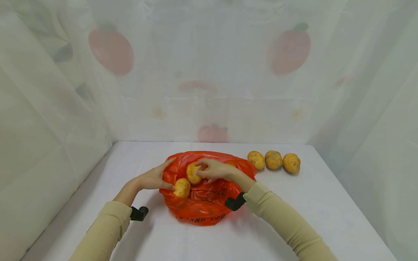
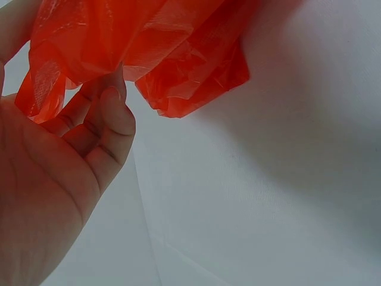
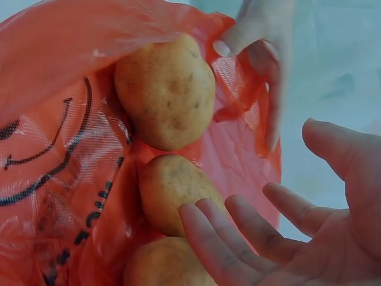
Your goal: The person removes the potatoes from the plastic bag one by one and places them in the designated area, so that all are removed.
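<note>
A red plastic bag (image 1: pixel 202 208) with black print lies spread with its mouth up on the white table. Inside, one potato (image 1: pixel 182 187) sits near the left rim and a second potato (image 1: pixel 193 173) just behind it; the right wrist view shows a third potato (image 3: pixel 166 265) beside them. My left hand (image 1: pixel 155 177) holds the bag's left edge, its fingers curled at the red film in the left wrist view. Over the bag's mouth is my right hand (image 1: pixel 213 169), fingers spread and apart, fingertips by the middle potato; whether they touch it I cannot tell.
Three potatoes stand in a row at the back right of the table: a left one (image 1: pixel 256 160), a middle one (image 1: pixel 273 160) and a right one (image 1: pixel 291 163). A pale curtain (image 1: pixel 248 119) with fruit prints encloses the back and sides.
</note>
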`<state>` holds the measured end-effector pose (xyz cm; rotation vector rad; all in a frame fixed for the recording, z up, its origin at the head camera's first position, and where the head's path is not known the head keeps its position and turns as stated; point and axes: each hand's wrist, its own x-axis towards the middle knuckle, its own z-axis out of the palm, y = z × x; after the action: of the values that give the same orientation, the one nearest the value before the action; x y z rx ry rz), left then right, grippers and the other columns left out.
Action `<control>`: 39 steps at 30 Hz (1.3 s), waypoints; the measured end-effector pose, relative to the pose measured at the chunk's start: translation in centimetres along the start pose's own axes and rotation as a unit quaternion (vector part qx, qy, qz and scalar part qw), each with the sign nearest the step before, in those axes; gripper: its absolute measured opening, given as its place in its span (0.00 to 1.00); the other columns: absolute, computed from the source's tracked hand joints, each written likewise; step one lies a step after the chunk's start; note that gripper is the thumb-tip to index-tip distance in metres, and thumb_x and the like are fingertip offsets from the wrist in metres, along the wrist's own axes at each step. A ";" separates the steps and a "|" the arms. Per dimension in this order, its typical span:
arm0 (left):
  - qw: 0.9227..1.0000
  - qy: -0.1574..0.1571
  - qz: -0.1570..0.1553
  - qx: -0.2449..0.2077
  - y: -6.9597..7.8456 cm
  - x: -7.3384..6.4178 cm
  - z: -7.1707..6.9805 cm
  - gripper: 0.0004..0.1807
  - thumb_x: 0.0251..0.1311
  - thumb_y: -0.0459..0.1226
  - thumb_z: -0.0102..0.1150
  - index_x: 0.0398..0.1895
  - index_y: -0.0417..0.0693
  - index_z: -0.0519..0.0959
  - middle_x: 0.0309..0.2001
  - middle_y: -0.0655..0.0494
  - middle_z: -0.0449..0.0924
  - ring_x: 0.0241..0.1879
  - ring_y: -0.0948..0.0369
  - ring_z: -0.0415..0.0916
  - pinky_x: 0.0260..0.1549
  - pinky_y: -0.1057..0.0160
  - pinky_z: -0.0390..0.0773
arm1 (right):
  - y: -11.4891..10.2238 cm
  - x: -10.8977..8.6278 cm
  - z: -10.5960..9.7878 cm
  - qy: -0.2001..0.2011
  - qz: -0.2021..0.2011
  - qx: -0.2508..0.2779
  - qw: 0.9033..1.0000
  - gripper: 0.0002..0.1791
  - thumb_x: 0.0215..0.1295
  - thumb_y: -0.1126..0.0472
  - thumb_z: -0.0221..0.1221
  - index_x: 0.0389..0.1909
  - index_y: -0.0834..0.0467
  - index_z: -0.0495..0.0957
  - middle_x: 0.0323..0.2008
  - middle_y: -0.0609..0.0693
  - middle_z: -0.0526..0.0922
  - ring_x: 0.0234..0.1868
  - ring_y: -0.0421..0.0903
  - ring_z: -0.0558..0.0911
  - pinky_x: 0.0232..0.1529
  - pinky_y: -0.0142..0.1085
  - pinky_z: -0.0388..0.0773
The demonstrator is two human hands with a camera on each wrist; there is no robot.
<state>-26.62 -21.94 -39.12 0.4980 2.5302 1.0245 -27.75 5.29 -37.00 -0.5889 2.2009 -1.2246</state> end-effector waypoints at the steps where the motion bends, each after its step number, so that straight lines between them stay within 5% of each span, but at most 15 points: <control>1: 1.000 0.000 0.000 0.001 0.0 0.0 0.0 0.57 0.43 0.46 0.70 0.72 0.63 0.41 0.68 0.46 0.53 0.63 0.46 0.57 0.56 0.43 0.66 | 0.0 0.1 0.1 -0.005 -0.002 0.001 1.000 0.29 0.63 0.52 0.56 0.63 0.56 0.63 0.51 0.55 0.71 0.45 0.49 0.76 0.47 0.49 0.77; 11: 1.000 -0.001 0.002 0.007 0.0 -0.1 -0.1 0.57 0.44 0.47 0.70 0.72 0.63 0.41 0.69 0.46 0.51 0.64 0.45 0.56 0.57 0.41 0.63 | 0.2 0.8 1.1 -0.039 -0.002 0.007 0.999 0.31 0.62 0.50 0.57 0.64 0.56 0.62 0.55 0.53 0.72 0.55 0.55 0.73 0.45 0.46 0.78; 39: 1.000 0.000 -0.002 0.010 -0.3 -0.1 -0.2 0.55 0.45 0.46 0.69 0.72 0.65 0.41 0.68 0.45 0.52 0.63 0.46 0.57 0.56 0.42 0.66 | 0.3 1.9 3.2 -0.055 0.032 -0.014 0.998 0.32 0.60 0.47 0.58 0.64 0.51 0.62 0.60 0.53 0.69 0.50 0.48 0.76 0.44 0.43 0.79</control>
<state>-26.71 -22.29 -39.23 0.4973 2.5431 0.9981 -27.12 2.24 -39.13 -0.5773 2.1315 -1.1046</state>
